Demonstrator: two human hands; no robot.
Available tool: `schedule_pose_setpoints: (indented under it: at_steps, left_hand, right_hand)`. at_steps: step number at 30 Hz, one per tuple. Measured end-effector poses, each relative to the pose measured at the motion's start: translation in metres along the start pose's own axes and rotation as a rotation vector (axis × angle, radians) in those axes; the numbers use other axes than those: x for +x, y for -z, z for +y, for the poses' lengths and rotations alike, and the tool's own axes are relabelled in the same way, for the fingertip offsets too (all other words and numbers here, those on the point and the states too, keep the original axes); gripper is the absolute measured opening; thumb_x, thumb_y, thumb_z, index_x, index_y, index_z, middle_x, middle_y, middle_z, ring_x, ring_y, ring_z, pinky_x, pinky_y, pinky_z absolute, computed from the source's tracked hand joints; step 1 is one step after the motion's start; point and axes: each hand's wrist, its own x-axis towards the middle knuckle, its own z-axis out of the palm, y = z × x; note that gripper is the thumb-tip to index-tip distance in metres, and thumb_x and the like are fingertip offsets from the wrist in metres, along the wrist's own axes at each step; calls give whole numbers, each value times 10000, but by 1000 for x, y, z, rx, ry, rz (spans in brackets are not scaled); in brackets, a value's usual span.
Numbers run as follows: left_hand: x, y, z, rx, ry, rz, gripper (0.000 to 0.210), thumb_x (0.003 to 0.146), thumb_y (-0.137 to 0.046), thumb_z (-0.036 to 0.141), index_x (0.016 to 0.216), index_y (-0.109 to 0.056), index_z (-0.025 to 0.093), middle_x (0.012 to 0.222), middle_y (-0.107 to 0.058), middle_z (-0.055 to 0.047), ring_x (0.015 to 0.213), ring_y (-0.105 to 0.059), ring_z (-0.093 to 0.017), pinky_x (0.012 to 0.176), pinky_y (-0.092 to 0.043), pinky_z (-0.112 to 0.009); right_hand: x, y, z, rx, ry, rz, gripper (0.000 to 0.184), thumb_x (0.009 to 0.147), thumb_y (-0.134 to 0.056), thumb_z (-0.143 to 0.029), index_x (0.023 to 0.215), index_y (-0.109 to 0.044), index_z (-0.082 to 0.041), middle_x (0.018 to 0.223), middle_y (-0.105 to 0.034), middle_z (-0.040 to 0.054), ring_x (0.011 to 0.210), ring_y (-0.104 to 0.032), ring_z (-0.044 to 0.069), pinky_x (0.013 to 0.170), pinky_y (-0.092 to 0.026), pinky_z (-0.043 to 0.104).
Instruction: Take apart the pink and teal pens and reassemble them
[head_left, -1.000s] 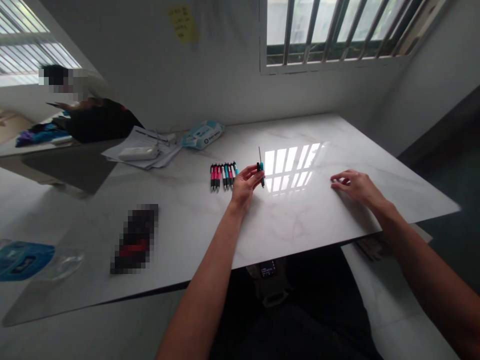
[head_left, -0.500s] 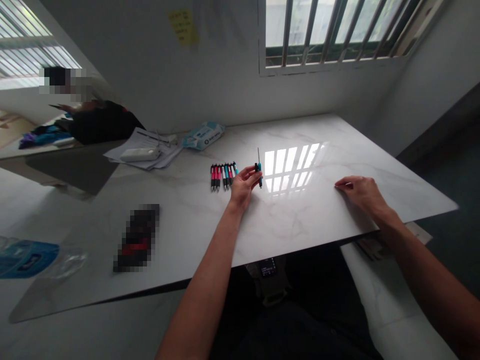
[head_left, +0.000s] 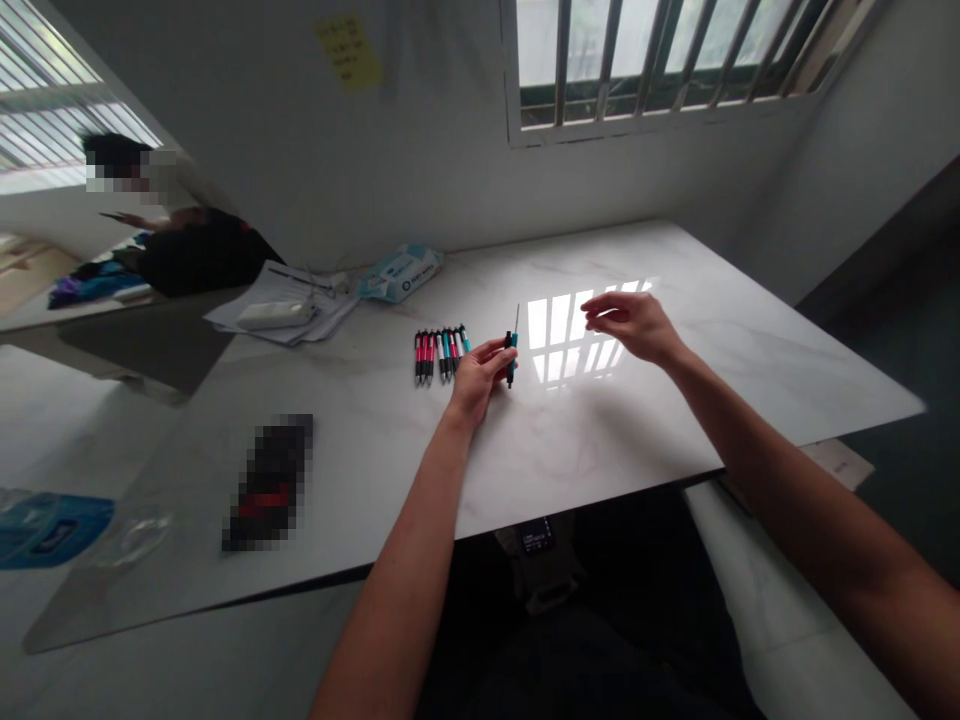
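Observation:
My left hand (head_left: 480, 378) is closed around a teal and black pen (head_left: 513, 365) that is taken apart, above the table. A thin refill (head_left: 517, 318) sticks up out of the barrel, and a black piece shows beside it between the fingers. Several assembled pens (head_left: 441, 355) with red, white and teal barrels lie in a row just left of this hand. My right hand (head_left: 630, 322) is raised over the table to the right, its thumb and fingertips drawn together. Whatever is between those fingertips is too small to make out.
On the white marbled table (head_left: 765, 350) are a wet-wipes pack (head_left: 403, 273), papers (head_left: 262, 282) with a white box (head_left: 274, 315), and a blurred dark object (head_left: 270, 480). A plastic bottle (head_left: 56, 530) lies at the left. Another person (head_left: 202, 250) sits beyond the partition.
My right hand has lifted off the tabletop and moved left, toward my left hand. The left hand still holds the pen with its refill upright; the view has shifted slightly.

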Motion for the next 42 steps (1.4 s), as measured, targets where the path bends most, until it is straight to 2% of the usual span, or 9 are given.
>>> schedule_pose_setpoints:
  at_steps: [3,6,8,11,15,19,27,33,42]
  left_hand:
    - [1,2,1,21,1,11,534,528,-1025,381,967,-799,176,857,-744,-27,750,-671,-136,723,-519,-278]
    - [0,3,0,44,-11,9,523,541,-1016,382,969,-794,179,864,-747,-25,739,-667,-133,716,-516,-279]
    - [0,3,-1,58,-9,5,522,549,-1012,387,976,-795,180,868,-751,-25,740,-667,-134,717,-515,-280]
    - [1,2,-2,87,-7,-4,512,559,-1010,380,979,-800,179,871,-757,-27,750,-670,-135,728,-517,-281]
    - [2,2,-2,98,-9,0,487,571,-1005,368,976,-808,183,857,-756,-24,746,-666,-131,717,-507,-270]
    - [2,3,-2,85,-21,-2,470,585,-996,361,978,-807,185,860,-755,-27,745,-668,-137,715,-512,-277]
    - [1,3,-2,79,-34,-11,442,607,-992,354,971,-803,189,875,-754,-22,754,-674,-131,721,-523,-265]
    - [0,3,-1,82,-27,-2,437,621,-990,354,978,-800,189,873,-747,-19,757,-674,-130,720,-521,-262]
    - [2,4,-2,57,-11,-4,428,619,-988,341,971,-801,186,889,-749,-24,758,-665,-127,724,-513,-266]
  right_hand:
    - [35,-32,7,226,-65,-45,429,731,-934,-386,1073,-818,-154,946,-817,101,854,-798,247,876,-692,453]
    - [52,-60,26,337,-160,-58,363,723,-935,-330,1008,-803,-148,889,-804,91,816,-786,226,872,-692,449]
    - [52,-73,39,263,-168,-41,287,751,-897,-292,990,-804,-163,899,-806,83,798,-775,213,850,-683,429]
    - [41,-83,52,-13,-56,-52,185,808,-812,-238,989,-826,-200,917,-811,63,822,-751,200,845,-645,391]
    - [30,-87,53,-147,77,-126,163,860,-747,-227,995,-839,-214,911,-812,52,823,-723,187,814,-602,343]
    - [28,-89,47,-77,50,-183,139,851,-771,-232,974,-833,-207,889,-806,47,788,-723,176,762,-587,314]
    - [24,-91,47,-58,4,-201,182,893,-736,-156,1025,-831,-239,966,-836,41,849,-770,197,832,-603,344]
    - [25,-85,45,-43,31,-197,299,874,-742,-165,1161,-791,-234,957,-817,44,835,-747,185,795,-599,328]
    - [27,-82,52,-15,41,-228,245,820,-795,-214,1064,-818,-221,915,-817,44,847,-770,204,844,-618,367]
